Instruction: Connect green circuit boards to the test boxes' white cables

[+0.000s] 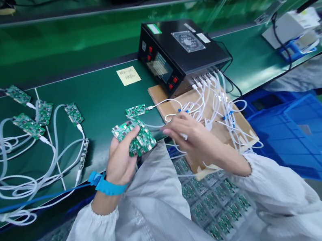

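Several green circuit boards (141, 140) are gripped together in my left hand (120, 160), thumb on top, a blue strap around that wrist. My right hand (189, 130) is closed in a pinch just right of the boards. A white cable (184, 136) shows at its fingers; its plug end is hidden. On the bench beyond my hands lies one circuit board (136, 110) with a white cable plugged into its right end.
A black tester box (182, 51) with white cables stands on cardboard (243, 125). Cabled boards (27, 125) lie at left beside a tangle of white cables. A yellow note (129, 75) is behind. Trays of boards (208, 203) sit below; a blue crate (308, 133) stands right.
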Tool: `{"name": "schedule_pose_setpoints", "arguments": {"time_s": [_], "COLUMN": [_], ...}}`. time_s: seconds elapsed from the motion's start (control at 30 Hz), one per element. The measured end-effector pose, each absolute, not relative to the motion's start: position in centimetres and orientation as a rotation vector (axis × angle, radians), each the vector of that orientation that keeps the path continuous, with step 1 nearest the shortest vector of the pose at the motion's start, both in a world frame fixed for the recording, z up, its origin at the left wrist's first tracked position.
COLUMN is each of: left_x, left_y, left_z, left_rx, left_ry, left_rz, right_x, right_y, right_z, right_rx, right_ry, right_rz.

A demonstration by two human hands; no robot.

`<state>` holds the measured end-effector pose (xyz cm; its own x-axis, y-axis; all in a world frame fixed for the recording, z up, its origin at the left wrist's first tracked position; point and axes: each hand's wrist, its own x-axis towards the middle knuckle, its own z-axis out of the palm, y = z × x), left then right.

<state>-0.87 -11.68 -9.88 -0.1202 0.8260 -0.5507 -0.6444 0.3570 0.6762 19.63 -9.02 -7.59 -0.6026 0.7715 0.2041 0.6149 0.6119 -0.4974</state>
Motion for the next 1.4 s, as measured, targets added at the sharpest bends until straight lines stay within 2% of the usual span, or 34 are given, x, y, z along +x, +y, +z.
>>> {"name": "schedule_pose_setpoints", "arguments": {"time_s": [0.17, 0.27, 0.43, 0.63, 0.73, 0.87, 1.03, 1.1, 1.23, 1.4], "left_x": [-1.1, 1.1, 4.4, 5.2, 5.3, 5.5, 5.8, 5.2, 2.5, -0.2], "left_y": [-14.1, -14.3, -14.1, -15.9, -16.9, -17.2, -16.7, -16.8, -17.0, -14.8], "left_z": [-11.2, -12.6, -14.0, -14.5, -14.7, -15.0, -14.3, -13.7, -12.9, -12.3], "left_rx": [0.505, 0.466, 0.152, 0.175, 0.376, 0.968, 1.249, 1.215, 0.839, 0.269], "left_ry": [1.004, 0.951, 0.910, 0.905, 0.963, 0.942, 0.845, 0.840, 1.060, 1.245], "left_rz": [0.713, 0.615, 0.763, 0.851, 0.882, 1.023, 1.035, 1.049, 1.082, 1.364], "right_x": [21.6, 21.9, 22.0, 22.0, 21.0, 19.6, 19.7, 20.4, 21.6, 21.6], "right_y": [-8.5, -8.1, -7.4, -7.0, -6.7, -5.6, -3.9, -3.9, -4.9, -6.5], "right_z": [-6.3, -6.3, -6.4, -6.2, -6.5, -7.4, -7.6, -7.4, -6.9, -6.7], "right_rx": [-1.310, -1.385, -1.488, -1.534, -1.559, -1.526, -1.375, -1.289, -1.219, -1.171], "right_ry": [-2.021, -1.833, -1.781, -2.305, -2.500, -2.663, -2.695, -2.530, -2.254, -2.158], "right_rz": [0.865, 0.990, 1.110, 0.991, 0.957, 1.017, 1.405, 1.462, 1.354, 1.311]}}
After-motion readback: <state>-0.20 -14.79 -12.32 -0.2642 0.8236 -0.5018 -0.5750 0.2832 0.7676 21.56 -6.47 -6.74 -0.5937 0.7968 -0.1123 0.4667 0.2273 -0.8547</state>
